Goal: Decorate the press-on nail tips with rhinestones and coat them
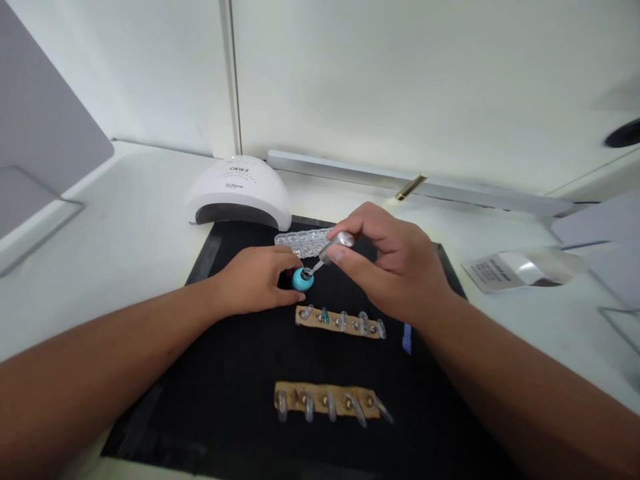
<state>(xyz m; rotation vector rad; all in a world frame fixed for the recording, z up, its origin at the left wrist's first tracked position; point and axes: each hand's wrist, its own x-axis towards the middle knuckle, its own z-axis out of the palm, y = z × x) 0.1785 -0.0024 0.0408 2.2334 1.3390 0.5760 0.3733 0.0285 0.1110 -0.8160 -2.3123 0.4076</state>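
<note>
My left hand (265,278) grips a small turquoise nail polish bottle (302,281) between thumb and fingers on the black mat (240,373). Pinched in my right hand (390,257) is the silver cap of a nail polish brush (336,247), tilted down to the left with its tip at the bottle's mouth. Just in front lies a tan strip (334,323) with several clear false nails; one of them (325,315) has turquoise on it. Nearer me, a second tan strip (327,393) bears several clear nails.
A white nail lamp (240,190) stands at the back left. Behind the bottle sits a clear compartment case (303,240), partly hidden by my hands. A purple item (407,339) lies by my right forearm. An opened white packet (520,268) is at right, a gold tube (411,187) at the back.
</note>
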